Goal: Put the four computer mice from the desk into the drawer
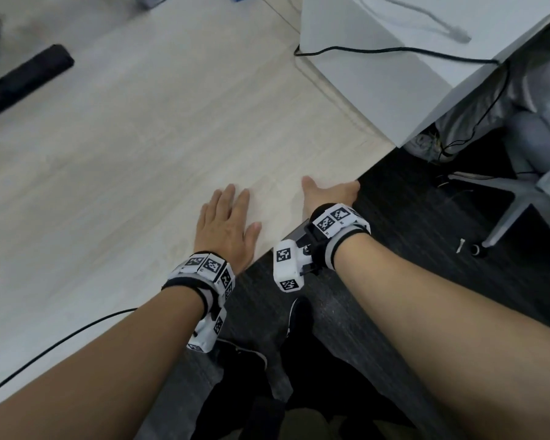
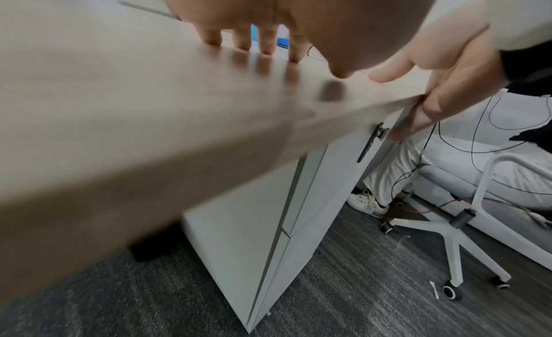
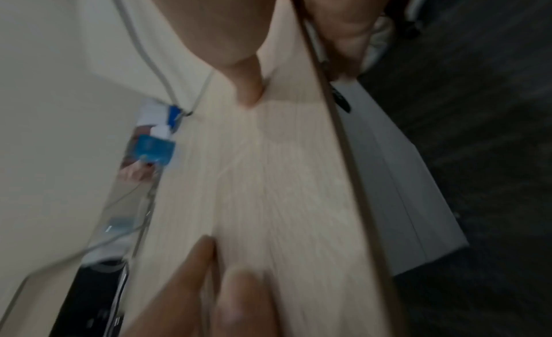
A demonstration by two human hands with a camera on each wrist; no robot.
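Pale wood-grain desk [image 1: 124, 147] fills most of the head view. Left hand [image 1: 224, 225] lies flat on it near the front edge, palm down, fingers straight and slightly spread, holding nothing; left wrist view shows the fingertips [image 2: 267, 48] touching the top. Right hand [image 1: 329, 192] sits at the desk's front corner: thumb on top of the surface, fingers hanging over the edge and reaching down the front of the white drawer unit [image 2: 254, 236] under the desk, next to a small black handle [image 2: 371, 141]. Fingers look fairly straight, not wrapped round anything, though the blur makes that hard to confirm. Drawer fronts appear closed, flush with the cabinet. No mouse visible in any view, so can't tell where the four are. Black bar-shaped object [image 1: 23, 81] lies on the desk far left, thin black cable [image 1: 61, 339] runs across the near edge. White office chair base [image 2: 442, 243] stands on dark carpet [image 2: 343, 295] to the right.
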